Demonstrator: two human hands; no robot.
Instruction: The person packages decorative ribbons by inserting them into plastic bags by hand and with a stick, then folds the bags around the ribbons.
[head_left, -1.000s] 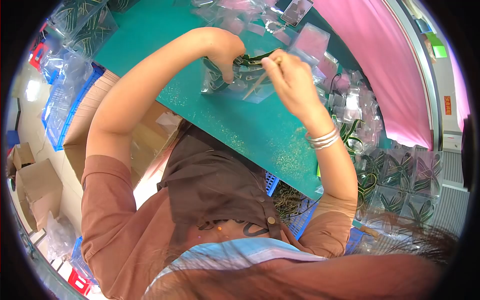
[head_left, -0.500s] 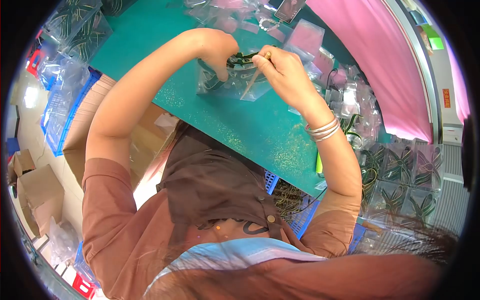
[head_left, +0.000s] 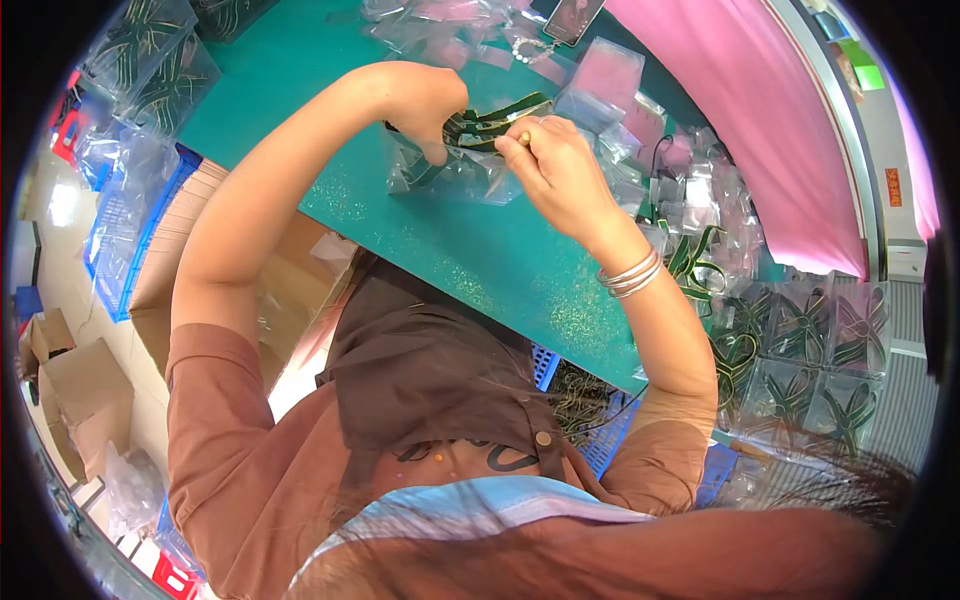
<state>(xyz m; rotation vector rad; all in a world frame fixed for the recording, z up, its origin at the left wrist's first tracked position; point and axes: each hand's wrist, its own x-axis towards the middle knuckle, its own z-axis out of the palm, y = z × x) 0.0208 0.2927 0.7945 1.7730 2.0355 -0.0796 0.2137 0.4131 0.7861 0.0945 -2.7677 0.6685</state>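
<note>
The left grip looks clamped on the green, gold-edged bands, its thumb pressed over the clear bag while the other fingertips are hidden behind. The right grip is closed around a stick, whose blunt end shows between thumb and forefinger; the rest of it cannot be made out. The bands lie between the two grips, one strip slanting up above the right thumb, and the bag spreads below and between both, over the desk; whether it touches there, I cannot tell. The step in hand seems to be handling the bands at the bag's edge, with the stick at the ready or in use, and parts of the bands stand out past the film. To my judgement, the next move calls for a firm left pinch on bands and film together, and a light, controlled right one, so that the stick does not snag the bag. Above the right grip are pink sheets, a phone and a bracelet; to its right is a heap of clear wrapping, and further right and below, filled packs
</note>
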